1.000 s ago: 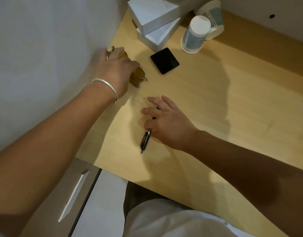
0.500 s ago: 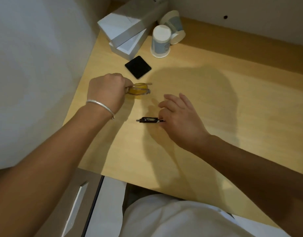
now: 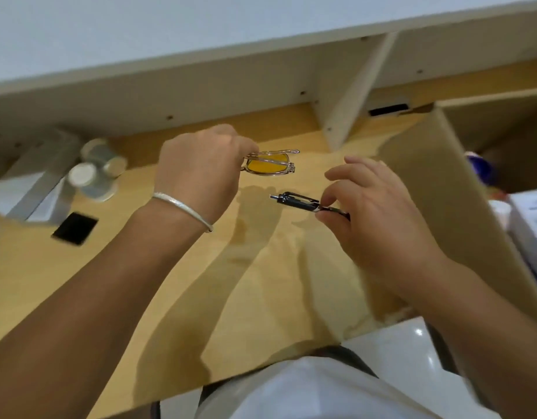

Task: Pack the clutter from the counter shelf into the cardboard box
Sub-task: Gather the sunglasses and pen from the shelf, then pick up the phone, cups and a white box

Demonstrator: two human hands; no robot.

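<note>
My left hand (image 3: 200, 173), with a silver bangle at the wrist, grips folded glasses (image 3: 270, 164) with yellow lenses and a clear frame, held above the wooden counter (image 3: 110, 282). My right hand (image 3: 373, 213) pinches a black pen (image 3: 303, 202) between thumb and fingers, its clicker end pointing left. Both items hang in the air near the middle of the view. The cardboard box (image 3: 442, 189) stands at the right, its near wall just beyond my right hand; inside it something blue (image 3: 480, 170) and a white box (image 3: 530, 225) show.
At the far left stand stacked white boxes (image 3: 34, 189), two paper cups (image 3: 93, 176) and a flat black square (image 3: 75, 228). A shelf divider (image 3: 349, 95) rises at the back, with the shelf's back panel (image 3: 200, 95) running behind.
Both hands have lifted their items off the counter and moved right toward the box. The view has swung right, bringing the cardboard box in.
</note>
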